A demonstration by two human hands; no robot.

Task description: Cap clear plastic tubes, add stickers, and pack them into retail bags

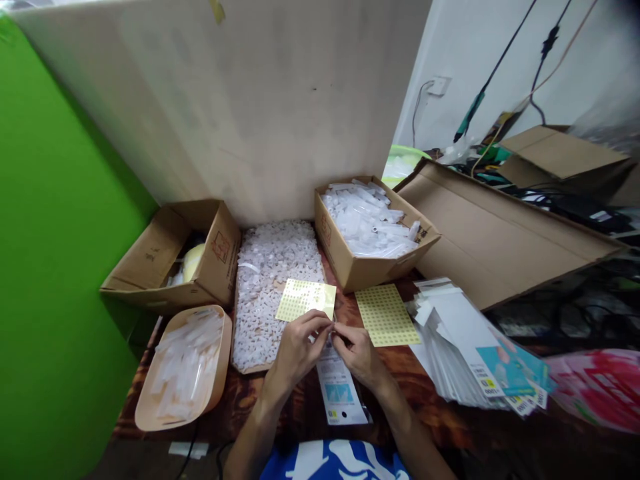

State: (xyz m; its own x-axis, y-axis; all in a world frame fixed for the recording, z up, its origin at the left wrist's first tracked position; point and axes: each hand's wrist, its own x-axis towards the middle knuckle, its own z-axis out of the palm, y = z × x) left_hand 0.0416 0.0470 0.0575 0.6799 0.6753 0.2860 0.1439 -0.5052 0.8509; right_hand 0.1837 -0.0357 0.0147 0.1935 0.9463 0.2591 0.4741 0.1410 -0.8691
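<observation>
My left hand (301, 343) and my right hand (358, 353) meet fingertip to fingertip, both pinched closed. Whatever sits between the fingers is too small to make out. Right below them a printed white and blue packaging card (340, 393), seemingly in a clear bag, lies on the table with its top end under the hands. Just beyond my left hand is a yellow sheet of small stickers (306, 298), resting over a shallow tray (257, 368) full of small whitish plastic pieces. A second yellow sticker sheet (387, 315) lies to the right of my right hand.
A cardboard box of clear plastic tubes (373, 223) stands behind the sheets. At left are an open cardboard box (210, 267) and a peach-coloured bin (226, 347) of clear plastic pieces. To the right lie a stack of printed packages (460, 347) and a large cardboard flap (500, 233).
</observation>
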